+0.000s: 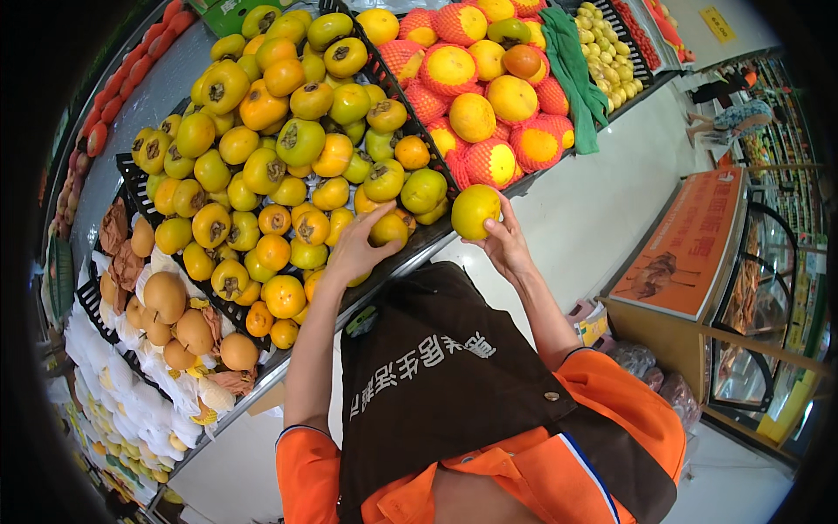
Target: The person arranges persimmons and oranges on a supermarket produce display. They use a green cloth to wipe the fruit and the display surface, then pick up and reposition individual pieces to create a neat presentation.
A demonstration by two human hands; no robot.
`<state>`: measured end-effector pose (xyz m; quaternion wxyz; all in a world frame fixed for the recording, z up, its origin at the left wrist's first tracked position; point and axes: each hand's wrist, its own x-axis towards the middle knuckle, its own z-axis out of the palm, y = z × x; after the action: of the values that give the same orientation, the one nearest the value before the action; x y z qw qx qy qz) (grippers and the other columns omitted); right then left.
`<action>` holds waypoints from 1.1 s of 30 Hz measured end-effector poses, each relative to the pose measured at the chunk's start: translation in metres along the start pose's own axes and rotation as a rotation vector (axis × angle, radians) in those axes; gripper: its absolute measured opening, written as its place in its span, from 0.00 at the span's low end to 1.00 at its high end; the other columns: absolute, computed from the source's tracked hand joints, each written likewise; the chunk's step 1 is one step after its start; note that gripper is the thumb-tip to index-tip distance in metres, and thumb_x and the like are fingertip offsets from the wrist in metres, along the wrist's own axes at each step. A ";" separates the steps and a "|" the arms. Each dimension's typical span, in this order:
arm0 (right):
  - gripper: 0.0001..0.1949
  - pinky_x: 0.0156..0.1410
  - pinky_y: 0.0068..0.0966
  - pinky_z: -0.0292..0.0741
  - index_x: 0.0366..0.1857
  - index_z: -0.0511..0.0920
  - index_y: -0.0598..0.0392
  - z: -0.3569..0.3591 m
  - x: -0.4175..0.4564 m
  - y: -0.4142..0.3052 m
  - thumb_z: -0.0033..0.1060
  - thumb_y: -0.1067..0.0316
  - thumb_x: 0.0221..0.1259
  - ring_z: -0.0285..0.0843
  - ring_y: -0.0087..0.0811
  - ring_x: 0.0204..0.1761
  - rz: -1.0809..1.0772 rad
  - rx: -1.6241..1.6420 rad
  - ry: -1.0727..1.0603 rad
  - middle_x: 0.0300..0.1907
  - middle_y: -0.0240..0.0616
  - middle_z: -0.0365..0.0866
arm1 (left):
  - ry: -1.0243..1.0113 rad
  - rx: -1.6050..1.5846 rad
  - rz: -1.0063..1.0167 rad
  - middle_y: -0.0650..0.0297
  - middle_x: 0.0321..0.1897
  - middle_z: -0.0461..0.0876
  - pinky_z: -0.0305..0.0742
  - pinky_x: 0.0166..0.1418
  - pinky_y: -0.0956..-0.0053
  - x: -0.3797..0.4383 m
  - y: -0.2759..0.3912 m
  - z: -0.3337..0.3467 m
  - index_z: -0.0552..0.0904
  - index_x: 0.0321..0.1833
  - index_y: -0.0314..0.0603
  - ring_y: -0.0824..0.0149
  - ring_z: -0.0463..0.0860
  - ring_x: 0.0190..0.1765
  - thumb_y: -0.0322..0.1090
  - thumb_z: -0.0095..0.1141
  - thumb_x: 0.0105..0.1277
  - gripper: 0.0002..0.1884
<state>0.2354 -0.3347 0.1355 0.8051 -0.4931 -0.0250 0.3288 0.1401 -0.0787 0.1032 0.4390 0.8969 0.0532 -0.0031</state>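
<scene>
A large yellow-green persimmon [476,211] is in my right hand [504,241], held just off the front edge of the display, with its smooth side facing up. My left hand [359,245] reaches into the near right corner of the persimmon pile [262,170]. Its thumb and fingers are around a yellow persimmon [390,230] that rests among the others; the far fingertips are partly hidden. Green, yellow and orange persimmons fill the black plastic crate [409,108], many with their brown calyx showing.
Yellow citrus fruit in red foam nets [452,69] lies to the right, with a green cloth [573,78] beside it. Brown pears [193,331] stand at the left. A metal shelf edge [396,275] runs in front. A food counter [681,242] and people [740,118] are farther right.
</scene>
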 end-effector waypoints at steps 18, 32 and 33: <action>0.35 0.58 0.30 0.78 0.65 0.63 0.47 0.003 0.008 0.018 0.74 0.71 0.54 0.76 0.32 0.58 0.016 -0.184 0.022 0.56 0.40 0.77 | -0.208 0.312 0.066 0.59 0.63 0.71 0.72 0.63 0.60 0.011 0.003 0.012 0.70 0.67 0.49 0.48 0.73 0.61 0.29 0.69 0.52 0.36; 0.36 0.49 0.27 0.82 0.65 0.66 0.51 0.052 0.022 0.044 0.76 0.70 0.49 0.84 0.32 0.47 -0.154 -0.941 -0.131 0.48 0.45 0.82 | 0.161 -0.042 -0.010 0.53 0.58 0.73 0.73 0.62 0.65 -0.033 -0.011 -0.035 0.70 0.64 0.44 0.50 0.75 0.61 0.28 0.71 0.52 0.35; 0.36 0.47 0.29 0.82 0.65 0.66 0.51 0.056 0.025 0.052 0.75 0.67 0.50 0.84 0.36 0.46 -0.231 -1.026 -0.143 0.47 0.47 0.82 | 0.224 -0.047 -0.014 0.53 0.58 0.73 0.73 0.61 0.66 -0.039 -0.010 -0.040 0.70 0.64 0.44 0.51 0.75 0.61 0.28 0.71 0.52 0.35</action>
<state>0.2089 -0.2618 0.1149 0.4875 -0.7940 -0.2917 0.2165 0.0987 -0.0451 0.1217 0.4511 0.8808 0.1083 0.0953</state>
